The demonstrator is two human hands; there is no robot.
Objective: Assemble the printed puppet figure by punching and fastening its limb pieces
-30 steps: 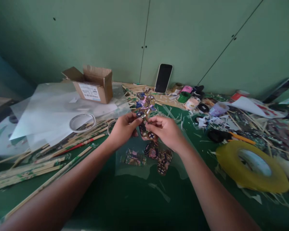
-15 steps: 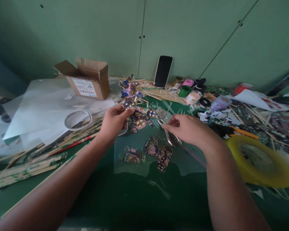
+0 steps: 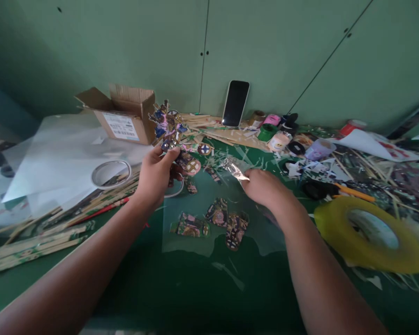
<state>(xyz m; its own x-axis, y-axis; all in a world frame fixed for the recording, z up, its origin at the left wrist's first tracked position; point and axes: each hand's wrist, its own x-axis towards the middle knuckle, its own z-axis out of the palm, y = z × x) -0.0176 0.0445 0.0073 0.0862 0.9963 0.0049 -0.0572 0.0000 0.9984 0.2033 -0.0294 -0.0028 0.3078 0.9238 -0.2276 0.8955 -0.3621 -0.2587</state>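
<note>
My left hand [image 3: 154, 174] is closed on a colourful printed paper cutout [image 3: 171, 130] with wheel shapes, held up above the green table [image 3: 181, 288]. My right hand [image 3: 263, 187] is closed around a pair of small metal scissors [image 3: 236, 170], blades pointing left toward the cutout. The two hands are apart. Below them several small printed cutouts [image 3: 216, 221] lie on a clear plastic sheet [image 3: 188, 244].
A cardboard box [image 3: 124, 114] and clear sheets [image 3: 56, 158] sit at the back left, with a tape ring [image 3: 111, 173] and wooden sticks [image 3: 38, 242]. A phone [image 3: 235, 103] leans on the wall. A big yellow tape roll [image 3: 368, 235] and craft clutter fill the right.
My hands have separated. The left carried the cutout up and to the left; the right went down to the table and picked up the scissors.
</note>
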